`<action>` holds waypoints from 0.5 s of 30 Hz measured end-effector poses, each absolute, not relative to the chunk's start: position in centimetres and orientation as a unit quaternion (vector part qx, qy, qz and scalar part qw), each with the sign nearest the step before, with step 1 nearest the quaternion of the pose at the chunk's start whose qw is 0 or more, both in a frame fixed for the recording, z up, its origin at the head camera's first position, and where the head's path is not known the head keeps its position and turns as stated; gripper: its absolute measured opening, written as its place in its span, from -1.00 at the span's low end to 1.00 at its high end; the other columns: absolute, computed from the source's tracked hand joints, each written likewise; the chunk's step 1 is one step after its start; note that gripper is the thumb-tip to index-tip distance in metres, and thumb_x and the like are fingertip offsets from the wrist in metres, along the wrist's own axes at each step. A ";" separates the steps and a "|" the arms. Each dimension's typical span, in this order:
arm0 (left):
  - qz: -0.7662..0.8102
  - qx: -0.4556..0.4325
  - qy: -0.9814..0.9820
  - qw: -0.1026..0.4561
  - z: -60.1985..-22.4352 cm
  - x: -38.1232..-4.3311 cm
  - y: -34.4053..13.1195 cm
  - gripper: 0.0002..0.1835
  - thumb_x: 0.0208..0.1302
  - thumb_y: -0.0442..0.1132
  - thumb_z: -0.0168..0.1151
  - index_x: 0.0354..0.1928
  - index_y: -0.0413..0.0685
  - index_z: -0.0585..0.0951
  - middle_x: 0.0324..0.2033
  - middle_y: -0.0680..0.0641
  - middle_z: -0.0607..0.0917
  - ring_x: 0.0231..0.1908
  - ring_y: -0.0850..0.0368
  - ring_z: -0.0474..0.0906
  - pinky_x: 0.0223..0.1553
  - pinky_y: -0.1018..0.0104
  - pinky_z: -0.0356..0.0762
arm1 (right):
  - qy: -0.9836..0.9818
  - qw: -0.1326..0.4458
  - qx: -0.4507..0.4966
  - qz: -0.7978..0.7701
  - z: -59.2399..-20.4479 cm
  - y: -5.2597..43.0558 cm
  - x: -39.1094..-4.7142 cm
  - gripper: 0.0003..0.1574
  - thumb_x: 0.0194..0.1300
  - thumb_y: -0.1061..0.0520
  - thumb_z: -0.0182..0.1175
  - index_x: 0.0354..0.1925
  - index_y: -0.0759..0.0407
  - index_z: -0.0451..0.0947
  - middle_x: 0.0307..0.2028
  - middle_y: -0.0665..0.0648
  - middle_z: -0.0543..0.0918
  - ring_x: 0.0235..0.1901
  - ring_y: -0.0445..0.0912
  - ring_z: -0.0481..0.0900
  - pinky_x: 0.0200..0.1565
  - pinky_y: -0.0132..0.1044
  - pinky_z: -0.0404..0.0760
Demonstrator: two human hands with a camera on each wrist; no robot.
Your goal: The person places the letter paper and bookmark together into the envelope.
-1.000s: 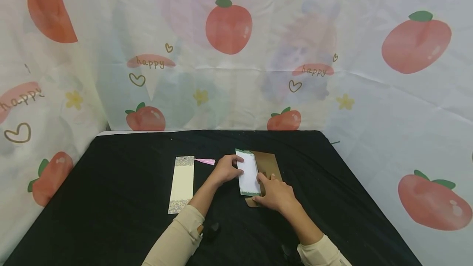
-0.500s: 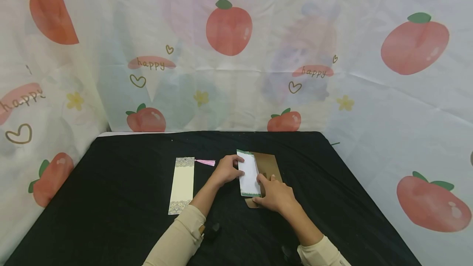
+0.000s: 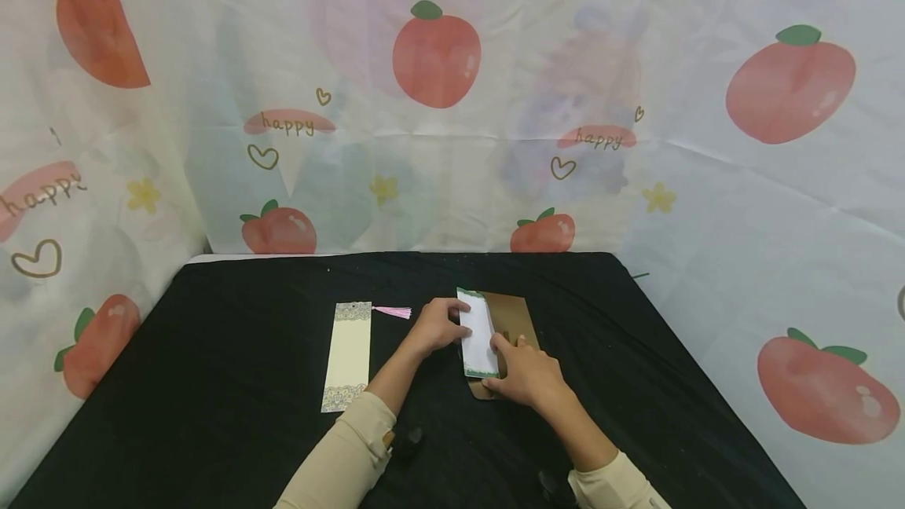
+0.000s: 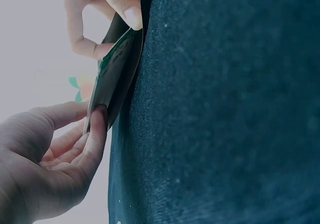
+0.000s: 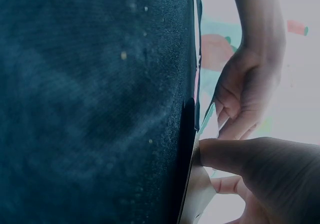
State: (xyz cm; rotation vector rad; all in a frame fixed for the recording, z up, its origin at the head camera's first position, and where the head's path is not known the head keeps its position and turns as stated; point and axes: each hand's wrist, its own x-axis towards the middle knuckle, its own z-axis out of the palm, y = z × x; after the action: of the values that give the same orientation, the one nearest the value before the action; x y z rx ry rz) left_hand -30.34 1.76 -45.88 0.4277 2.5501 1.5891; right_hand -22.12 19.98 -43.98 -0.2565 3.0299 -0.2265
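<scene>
My left hand (image 3: 433,326) pinches the left long edge of a white card (image 3: 478,353) with green patterned borders at its ends. The card's right part overlaps a brown paper envelope (image 3: 511,313) lying on the black cloth. My right hand (image 3: 529,371) grips the envelope near its lower left end, thumb at the edge and fingers over the paper beside the card. In the left wrist view, the card (image 4: 105,83) tilts up between thumb and fingers, with the envelope behind it. The right wrist view shows my right thumb (image 5: 220,153) pressed on the envelope's edge (image 5: 196,194).
A cream bookmark (image 3: 348,360) with patterned ends lies left of my hands, its pink tassel (image 3: 393,311) pointing right. Black cloth (image 3: 212,383) covers the table. A curtain printed with fruit (image 3: 438,163) stands behind and at both sides.
My left hand and the white card have shifted slightly to the right, farther over the envelope. The right hand and the bookmark stay about where they were.
</scene>
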 end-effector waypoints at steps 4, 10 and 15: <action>0.530 0.139 0.834 0.060 -45.8 -30.4 1.7 -0.60 0.18 -0.53 0.43 0.10 -0.33 0.68 -0.19 -0.25 0.65 -0.57 0.12 0.64 -0.46 0.30 0.65 | 0.993 0.047 -0.083 -0.073 -44.0 20.0 -22.2 -0.16 0.15 -0.22 0.53 0.28 0.03 0.48 0.22 0.56 0.50 -0.08 0.41 0.65 -0.19 0.32 0.60; 0.532 0.142 0.833 0.060 -45.9 -30.4 1.8 -0.61 0.19 -0.55 0.40 0.09 -0.34 0.67 -0.19 -0.25 0.64 -0.58 0.10 0.64 -0.46 0.31 0.64 | 0.993 0.045 -0.083 -0.074 -44.1 20.0 -22.1 -0.17 0.14 -0.22 0.54 0.27 0.03 0.48 0.22 0.55 0.51 -0.07 0.42 0.65 -0.19 0.33 0.60; 0.517 0.150 0.842 0.042 -46.1 -30.6 1.9 -0.60 0.16 -0.54 0.43 0.08 -0.35 0.65 -0.22 -0.24 0.65 -0.59 0.10 0.65 -0.48 0.32 0.61 | 0.993 0.042 -0.084 -0.074 -44.2 20.1 -22.1 -0.19 0.14 -0.22 0.54 0.25 0.01 0.49 0.22 0.55 0.51 -0.07 0.42 0.65 -0.19 0.33 0.60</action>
State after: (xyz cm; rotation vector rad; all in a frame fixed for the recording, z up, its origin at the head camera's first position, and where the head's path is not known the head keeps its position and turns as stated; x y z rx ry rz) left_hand -30.59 1.92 -46.06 0.4599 2.5751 1.5826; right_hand -22.09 20.10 -44.19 -0.2581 3.0377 -0.2273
